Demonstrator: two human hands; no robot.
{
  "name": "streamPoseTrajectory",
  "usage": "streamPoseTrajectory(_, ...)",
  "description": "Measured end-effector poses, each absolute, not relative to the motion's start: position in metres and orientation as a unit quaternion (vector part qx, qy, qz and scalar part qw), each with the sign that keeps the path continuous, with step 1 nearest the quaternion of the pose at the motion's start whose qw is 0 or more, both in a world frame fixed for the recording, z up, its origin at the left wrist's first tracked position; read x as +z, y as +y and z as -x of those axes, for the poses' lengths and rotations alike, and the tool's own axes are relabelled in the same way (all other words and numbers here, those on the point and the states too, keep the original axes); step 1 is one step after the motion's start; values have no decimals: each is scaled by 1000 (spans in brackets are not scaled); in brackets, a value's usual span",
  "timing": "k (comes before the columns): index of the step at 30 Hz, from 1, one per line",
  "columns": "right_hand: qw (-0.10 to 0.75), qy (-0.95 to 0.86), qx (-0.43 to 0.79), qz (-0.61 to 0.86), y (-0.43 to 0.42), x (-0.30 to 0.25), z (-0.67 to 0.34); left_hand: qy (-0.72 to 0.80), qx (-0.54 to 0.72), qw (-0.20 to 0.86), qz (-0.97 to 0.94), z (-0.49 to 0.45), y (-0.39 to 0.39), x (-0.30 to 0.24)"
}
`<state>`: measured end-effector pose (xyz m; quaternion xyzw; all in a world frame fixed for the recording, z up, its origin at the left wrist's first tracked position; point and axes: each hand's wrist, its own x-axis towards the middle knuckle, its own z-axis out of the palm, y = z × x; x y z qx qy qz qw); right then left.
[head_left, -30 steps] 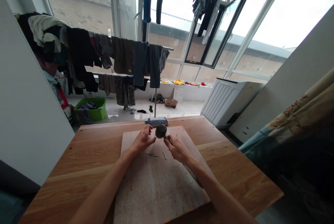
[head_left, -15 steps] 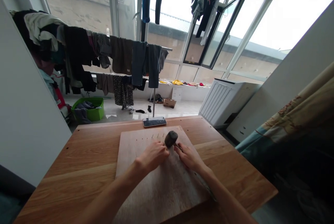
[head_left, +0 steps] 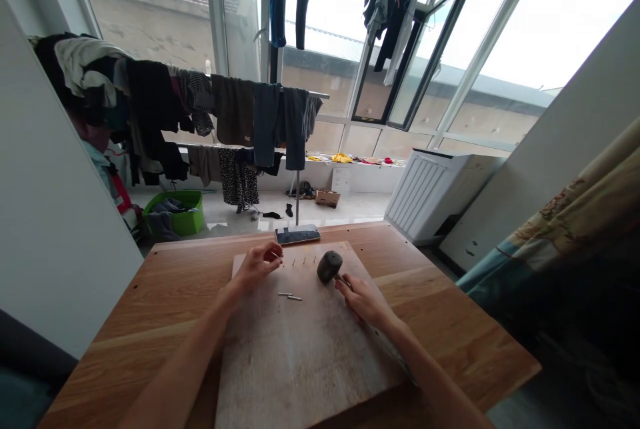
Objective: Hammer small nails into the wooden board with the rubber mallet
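A pale wooden board point(head_left: 300, 349) lies on the brown wooden table point(head_left: 165, 302). My right hand point(head_left: 363, 299) is closed round the handle of a black-headed mallet point(head_left: 330, 266), whose head rests on the board's far right part. My left hand point(head_left: 257, 263) hovers over the board's far left part, its fingers pinched on something small, probably a nail. A short row of nails point(head_left: 303, 260) stands upright in the board between my hands. Two loose nails point(head_left: 291, 295) lie flat on the board nearer to me.
A phone point(head_left: 297, 235) lies at the table's far edge. Beyond it stand a rack hung with clothes point(head_left: 225, 112), a green laundry basket point(head_left: 175, 211) and a white ribbed appliance point(head_left: 435, 192). A patterned curtain point(head_left: 565, 229) hangs at right.
My left hand dipped to the loose nails beside the mallet, then drew back to the far left in a pinch. One loose nail is gone from the board. The mallet head shifted right and down.
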<state>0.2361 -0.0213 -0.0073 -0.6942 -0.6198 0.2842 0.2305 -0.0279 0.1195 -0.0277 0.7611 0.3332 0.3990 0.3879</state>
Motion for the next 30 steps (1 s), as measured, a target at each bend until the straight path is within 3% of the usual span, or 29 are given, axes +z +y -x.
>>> streamPoseTrajectory(30,232,-622,307,682,-17,1,-224,361,358,312,-802,27,118,-44)
